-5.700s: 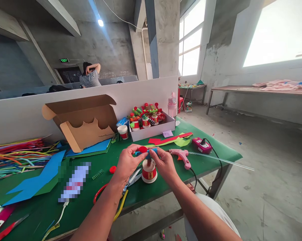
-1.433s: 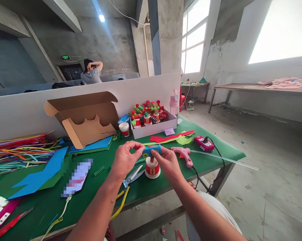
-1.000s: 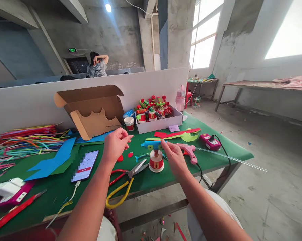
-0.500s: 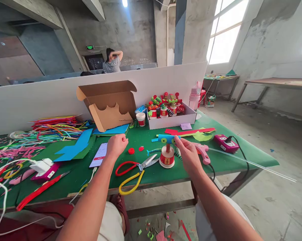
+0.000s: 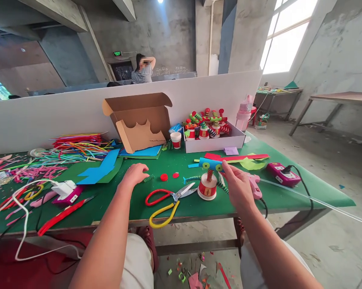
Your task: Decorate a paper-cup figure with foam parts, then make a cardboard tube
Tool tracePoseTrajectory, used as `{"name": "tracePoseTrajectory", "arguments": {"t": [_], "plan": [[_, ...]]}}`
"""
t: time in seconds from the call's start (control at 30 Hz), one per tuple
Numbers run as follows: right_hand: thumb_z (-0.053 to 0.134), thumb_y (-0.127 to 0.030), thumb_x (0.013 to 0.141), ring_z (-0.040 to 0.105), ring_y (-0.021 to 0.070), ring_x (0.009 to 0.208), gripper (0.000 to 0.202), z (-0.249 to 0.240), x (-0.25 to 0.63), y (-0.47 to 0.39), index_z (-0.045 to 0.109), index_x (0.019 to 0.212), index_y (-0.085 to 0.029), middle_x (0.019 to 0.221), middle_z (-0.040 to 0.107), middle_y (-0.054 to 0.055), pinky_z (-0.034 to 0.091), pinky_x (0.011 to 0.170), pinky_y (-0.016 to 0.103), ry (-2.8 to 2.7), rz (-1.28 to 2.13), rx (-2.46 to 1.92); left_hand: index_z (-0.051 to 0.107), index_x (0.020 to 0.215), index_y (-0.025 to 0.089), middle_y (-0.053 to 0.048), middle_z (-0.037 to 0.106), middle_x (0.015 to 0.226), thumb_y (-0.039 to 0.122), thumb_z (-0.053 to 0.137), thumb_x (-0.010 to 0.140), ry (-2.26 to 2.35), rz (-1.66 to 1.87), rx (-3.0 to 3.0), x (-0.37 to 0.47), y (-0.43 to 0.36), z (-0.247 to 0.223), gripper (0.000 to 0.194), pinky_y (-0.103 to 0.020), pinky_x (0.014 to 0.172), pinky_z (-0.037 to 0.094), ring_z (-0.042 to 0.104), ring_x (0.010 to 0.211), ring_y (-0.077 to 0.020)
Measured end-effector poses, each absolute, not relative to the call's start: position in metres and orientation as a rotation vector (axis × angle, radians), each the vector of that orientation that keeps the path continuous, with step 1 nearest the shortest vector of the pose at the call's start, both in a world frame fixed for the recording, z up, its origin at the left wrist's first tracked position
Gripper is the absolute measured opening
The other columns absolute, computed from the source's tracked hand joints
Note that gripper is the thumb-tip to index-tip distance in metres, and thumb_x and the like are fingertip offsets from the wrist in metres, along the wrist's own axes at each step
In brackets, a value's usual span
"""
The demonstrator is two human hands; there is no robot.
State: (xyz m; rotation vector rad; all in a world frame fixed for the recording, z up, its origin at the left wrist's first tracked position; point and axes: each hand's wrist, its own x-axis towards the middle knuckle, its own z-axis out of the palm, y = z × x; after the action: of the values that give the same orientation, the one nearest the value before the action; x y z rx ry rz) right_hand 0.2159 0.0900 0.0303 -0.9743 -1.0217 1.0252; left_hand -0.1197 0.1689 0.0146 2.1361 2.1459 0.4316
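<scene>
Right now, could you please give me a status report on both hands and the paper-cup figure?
Right hand pinching blue paper tube atop upright paper-cup figure. Left hand at loose green coil, contact unclear. Open scissors lying beside the figure.

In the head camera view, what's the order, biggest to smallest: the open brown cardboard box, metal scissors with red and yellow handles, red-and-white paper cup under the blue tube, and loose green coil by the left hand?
1. Brown cardboard box, though it's farthest away
2. Metal scissors
3. Paper cup
4. Green coil
</scene>
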Motion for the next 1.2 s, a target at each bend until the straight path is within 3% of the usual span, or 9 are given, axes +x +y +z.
{"name": "tracePoseTrajectory", "arguments": {"t": [0.3, 0.4, 0.47, 0.57, 0.67, 0.8, 1.0, 1.2], "plan": [[0.066, -0.06, 0.077, 0.067, 0.0235, 0.084, 0.04, 0.028, 0.215, 0.093, 0.077, 0.078, -0.022, 0.081, 0.075, 0.005, 0.051, 0.082, 0.036, -1.019, 1.011, -0.955, 0.062, 0.054, 0.024, -0.002, 0.071, 0.068, 0.02, 0.071, 0.057, 2.113, 0.515, 2.018, -0.105, 0.169, 0.001, 0.01, -0.027, 0.07, 0.047, 0.067, 0.083, -0.0234], [0.064, -0.063, 0.076, 0.067, 0.0239, 0.083, 0.043, 0.028, 0.214, 0.093, 0.077, 0.078, -0.022, 0.08, 0.075, 0.005, 0.051, 0.082, 0.037, -1.028, 1.008, -0.941, 0.066, 0.067, 0.023, -0.005, 0.073, 0.076, 0.028, 0.066, 0.066, 2.033, 0.65, 2.007, -0.093, 0.166, 0.015, 0.005, -0.029, 0.072, 0.049, 0.067, 0.082, -0.0224], [0.066, -0.063, 0.074, 0.067, 0.024, 0.081, 0.043, 0.029, 0.214, 0.093, 0.077, 0.076, -0.021, 0.078, 0.075, 0.005, 0.051, 0.08, 0.036, -1.031, 1.005, -0.941, 0.069, 0.084, 0.02, -0.006, 0.074, 0.086, 0.036, 0.06, 0.073, 1.85, 0.829, 1.977, -0.078, 0.159, 0.031, 0.022, -0.029, 0.074, 0.051, 0.067, 0.082, -0.0203], [0.066, -0.064, 0.074, 0.066, 0.0237, 0.082, 0.045, 0.029, 0.214, 0.092, 0.077, 0.076, -0.02, 0.078, 0.075, 0.005, 0.05, 0.082, 0.037, -1.016, 1.009, -0.933, 0.071, 0.098, 0.017, -0.006, 0.071, 0.085, 0.045, 0.066, 0.072, 1.34, 1.2, 1.719, -0.052, 0.142, 0.057, 0.039, -0.03, 0.073, 0.051, 0.062, 0.074, -0.0175], [0.062, -0.067, 0.076, 0.066, 0.0238, 0.086, 0.049, 0.028, 0.215, 0.092, 0.077, 0.081, -0.02, 0.083, 0.075, 0.006, 0.049, 0.087, 0.038, -1.006, 1.004, -0.932, 0.073, 0.093, 0.018, -0.002, 0.065, 0.074, 0.04, 0.073, 0.068, 1.138, 1.21, 1.629, -0.027, 0.121, 0.074, 0.033, -0.027, 0.066, 0.049, 0.055, 0.066, -0.013], [0.062, -0.066, 0.076, 0.066, 0.0233, 0.088, 0.051, 0.025, 0.219, 0.093, 0.076, 0.084, -0.018, 0.088, 0.075, 0.007, 0.049, 0.089, 0.038, -0.998, 0.983, -0.966, 0.071, 0.088, 0.018, -0.001, 0.065, 0.079, 0.035, 0.076, 0.065, 1.048, 1.215, 1.507, -0.005, 0.105, 0.082, 0.029, -0.024, 0.059, 0.048, 0.053, 0.062, -0.0101], [0.065, -0.064, 0.073, 0.066, 0.0204, 0.083, 0.048, 0.024, 0.24, 0.096, 0.075, 0.085, -0.019, 0.089, 0.073, 0.008, 0.052, 0.079, 0.033, -0.913, 0.894, -0.999, 0.068, 0.078, 0.017, -0.006, 0.069, 0.094, 0.033, 0.08, 0.059, 0.999, 1.154, 1.474, 0.009, 0.099, 0.083, 0.028, -0.023, 0.054, 0.049, 0.053, 0.063, -0.0096], [0.068, -0.063, 0.069, 0.064, 0.0169, 0.074, 0.047, 0.02, 0.296, 0.098, 0.074, 0.08, -0.018, 0.077, 0.071, 0.005, 0.051, 0.069, 0.029, -0.839, 0.75, -1.106, 0.071, 0.082, 0.017, 0.001, 0.06, 0.065, 0.029, 0.086, 0.053, 0.982, 1.115, 1.368, 0.012, 0.096, 0.081, 0.034, -0.018, 0.048, 0.042, 0.05, 0.057, -0.0084]]}}
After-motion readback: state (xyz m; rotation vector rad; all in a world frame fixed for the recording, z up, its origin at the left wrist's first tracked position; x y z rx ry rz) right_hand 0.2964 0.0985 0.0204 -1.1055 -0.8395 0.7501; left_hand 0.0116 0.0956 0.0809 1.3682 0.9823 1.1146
